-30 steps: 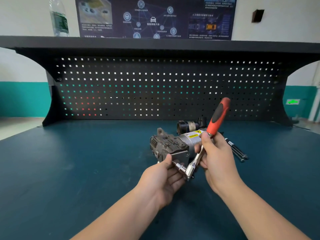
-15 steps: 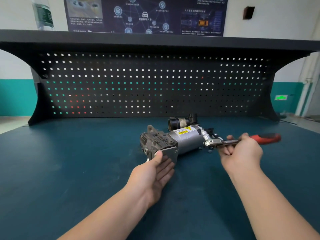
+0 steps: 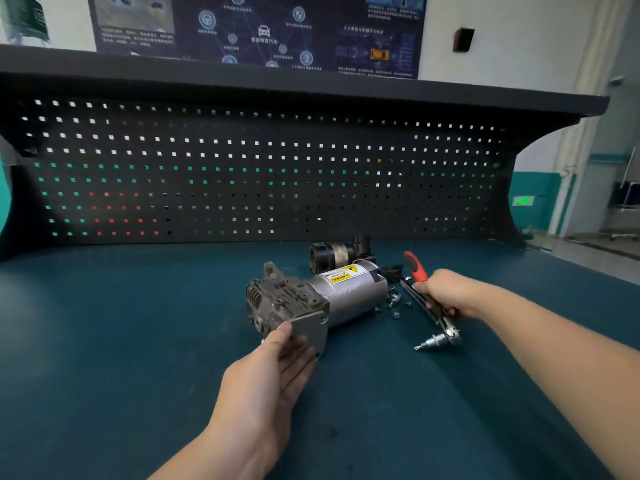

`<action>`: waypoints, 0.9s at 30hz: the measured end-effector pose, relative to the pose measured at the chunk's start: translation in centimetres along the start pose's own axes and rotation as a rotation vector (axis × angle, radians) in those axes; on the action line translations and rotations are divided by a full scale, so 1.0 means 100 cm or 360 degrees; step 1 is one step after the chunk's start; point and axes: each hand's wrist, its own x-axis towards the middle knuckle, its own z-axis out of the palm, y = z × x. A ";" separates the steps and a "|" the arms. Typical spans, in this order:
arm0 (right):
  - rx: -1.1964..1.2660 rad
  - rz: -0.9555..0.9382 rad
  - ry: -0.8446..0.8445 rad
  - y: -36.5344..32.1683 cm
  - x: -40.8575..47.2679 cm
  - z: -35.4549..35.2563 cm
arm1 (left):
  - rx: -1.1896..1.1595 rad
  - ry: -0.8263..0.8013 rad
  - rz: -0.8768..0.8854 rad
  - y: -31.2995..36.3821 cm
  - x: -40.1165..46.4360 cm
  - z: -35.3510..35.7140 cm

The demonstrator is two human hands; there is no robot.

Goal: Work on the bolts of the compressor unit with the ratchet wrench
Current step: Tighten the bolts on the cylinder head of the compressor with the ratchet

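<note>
two hands work over a dark teal table (image 3: 104,341). the compressor (image 3: 311,299) lies on its side near the table's middle, its dirty finned head to the left and its silver drum, with a yellow warning label, to the right. the left hand (image 3: 273,372) rests against the near left end of the compressor, fingers straight and together, thumb touching the grey plate there. the right hand (image 3: 446,292) is curled round the wrench (image 3: 429,303) just right of the compressor; the red and black grip sticks out on the far side of the fist, and the chrome head with its socket bit points toward the near side, low over the table and apart from the compressor. a few small bolts (image 3: 394,301) lie loose on the table between the drum and the wrench. two dark rods (image 3: 410,289) lie under the right hand. a black and silver cylinder (image 3: 336,254) sits just beyond the compressor. a pegboard (image 3: 242,168) stands along the far edge under a shelf (image 3: 311,81), with a poster (image 3: 259,26) on the wall above.
</note>
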 end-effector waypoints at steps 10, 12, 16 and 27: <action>0.0736 -0.0227 0.0760 0.007 0.063 -0.060 | -0.0048 0.0044 0.0079 -0.003 0.006 0.001; 0.0561 -0.0511 0.0810 0.010 0.062 -0.074 | -0.0034 0.0052 0.0085 -0.003 0.008 0.001; 0.0039 -0.0819 0.0717 0.033 0.047 -0.071 | -0.0011 0.0070 0.0096 -0.003 0.009 0.000; -0.0717 -0.1084 0.0571 0.086 0.048 -0.023 | 0.0145 0.0102 0.0169 -0.001 0.007 0.000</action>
